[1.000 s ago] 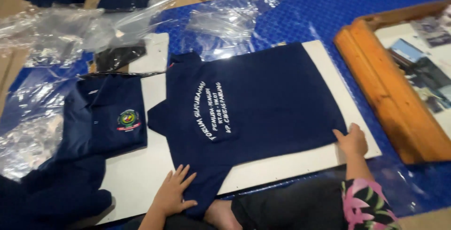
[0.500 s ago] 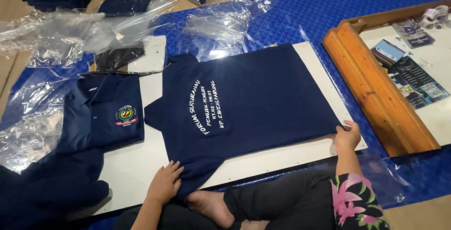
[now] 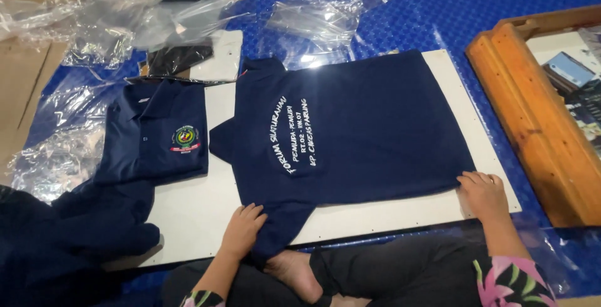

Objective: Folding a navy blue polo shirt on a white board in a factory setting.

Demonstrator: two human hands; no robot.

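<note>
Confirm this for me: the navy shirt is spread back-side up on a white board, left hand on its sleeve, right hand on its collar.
Not quite. In the head view the right hand rests at the hem corner of the navy shirt, not its collar. The rest holds: white board, left hand on the sleeve.

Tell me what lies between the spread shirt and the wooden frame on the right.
In the head view, a strip of white board, then blue mat, separates the shirt from the frame.

Blue textured floor mat [image 3: 438, 12], bare tan floor [image 3: 25, 94] (upper left), orange wooden frame [image 3: 532, 125] at right, even indoor light
</note>
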